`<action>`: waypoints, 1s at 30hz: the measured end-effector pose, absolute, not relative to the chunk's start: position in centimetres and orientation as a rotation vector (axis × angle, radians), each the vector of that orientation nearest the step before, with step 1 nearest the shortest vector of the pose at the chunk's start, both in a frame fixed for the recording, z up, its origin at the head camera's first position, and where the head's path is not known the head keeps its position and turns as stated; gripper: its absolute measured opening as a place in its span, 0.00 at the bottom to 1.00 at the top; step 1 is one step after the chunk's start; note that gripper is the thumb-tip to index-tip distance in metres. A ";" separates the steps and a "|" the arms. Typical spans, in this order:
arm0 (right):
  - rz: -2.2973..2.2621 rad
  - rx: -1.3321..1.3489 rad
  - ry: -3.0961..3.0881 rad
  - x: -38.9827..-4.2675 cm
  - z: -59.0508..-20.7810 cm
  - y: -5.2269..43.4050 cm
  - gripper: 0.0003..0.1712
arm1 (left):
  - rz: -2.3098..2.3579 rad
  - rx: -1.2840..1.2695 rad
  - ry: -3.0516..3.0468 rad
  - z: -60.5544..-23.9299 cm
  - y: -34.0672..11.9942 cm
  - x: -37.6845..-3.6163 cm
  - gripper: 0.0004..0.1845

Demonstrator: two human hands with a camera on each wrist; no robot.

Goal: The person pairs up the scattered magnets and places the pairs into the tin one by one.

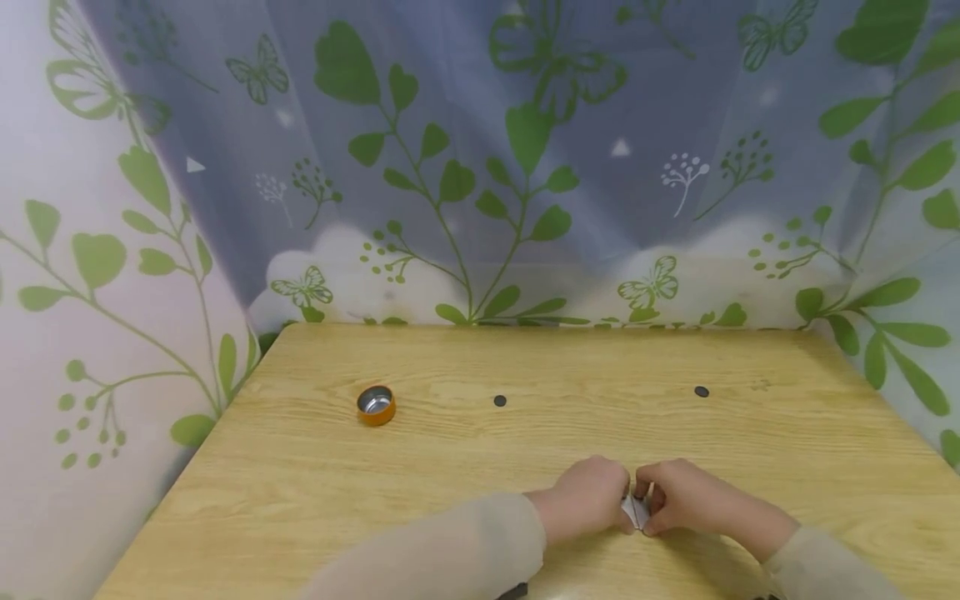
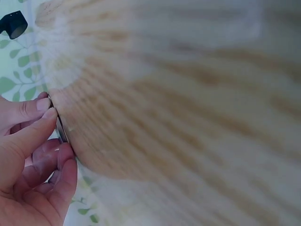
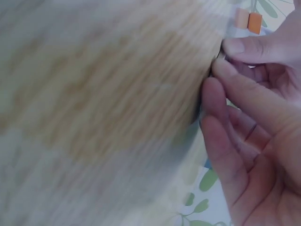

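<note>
Both of my hands meet low on the wooden table (image 1: 450, 467), right of its middle. Between them is a small white, silvery piece (image 1: 636, 510). My left hand (image 1: 621, 505) pinches its left side and my right hand (image 1: 651, 510) pinches its right side. In the left wrist view, the thumb and fingers of my left hand (image 2: 49, 109) close on a thin silvery edge (image 2: 61, 131). The right wrist view shows my right hand (image 3: 220, 60) with curled fingertips pressed against a thin dark edge. Most of the piece is hidden by my fingers.
A small orange round tin (image 1: 376, 405) with a shiny inside stands on the table at the far left. Two small black dots (image 1: 500, 401) (image 1: 701, 392) mark the tabletop further back. A leaf-patterned curtain (image 1: 480, 167) hangs behind and at both sides.
</note>
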State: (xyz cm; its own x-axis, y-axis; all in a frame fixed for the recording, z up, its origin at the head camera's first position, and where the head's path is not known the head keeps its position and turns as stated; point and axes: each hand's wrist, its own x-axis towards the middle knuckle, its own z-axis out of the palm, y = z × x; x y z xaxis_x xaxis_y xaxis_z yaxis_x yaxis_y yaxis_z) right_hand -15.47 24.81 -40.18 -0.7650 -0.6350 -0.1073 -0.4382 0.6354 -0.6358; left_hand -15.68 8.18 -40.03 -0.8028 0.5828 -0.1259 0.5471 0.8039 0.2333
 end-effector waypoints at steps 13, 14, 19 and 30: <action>-0.798 -0.782 2.550 -15.4 -40.1 25.0 0.16 | 0.301 0.923 2.772 -40.5 8.0 -15.8 0.12; -0.796 -0.787 2.557 -15.4 -40.2 25.0 0.16 | 0.335 0.936 2.751 -40.5 7.8 -15.9 0.12; -0.678 -0.804 2.681 -14.9 -40.4 25.0 0.16 | 0.572 0.917 2.606 -39.9 5.2 -16.4 0.22; -0.496 -0.633 2.809 -14.5 -40.0 24.7 0.17 | 1.169 0.690 2.363 -39.4 -4.6 -17.4 0.24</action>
State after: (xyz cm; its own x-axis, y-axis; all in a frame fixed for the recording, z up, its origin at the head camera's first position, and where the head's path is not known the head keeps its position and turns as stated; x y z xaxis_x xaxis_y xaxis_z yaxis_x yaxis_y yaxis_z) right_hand -14.51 24.67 -40.03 -0.8832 -0.4486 -0.1368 -0.3747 0.8503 -0.3695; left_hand -17.39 -4.62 -39.45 -0.7916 0.5941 -0.1427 0.2469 0.5247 0.8147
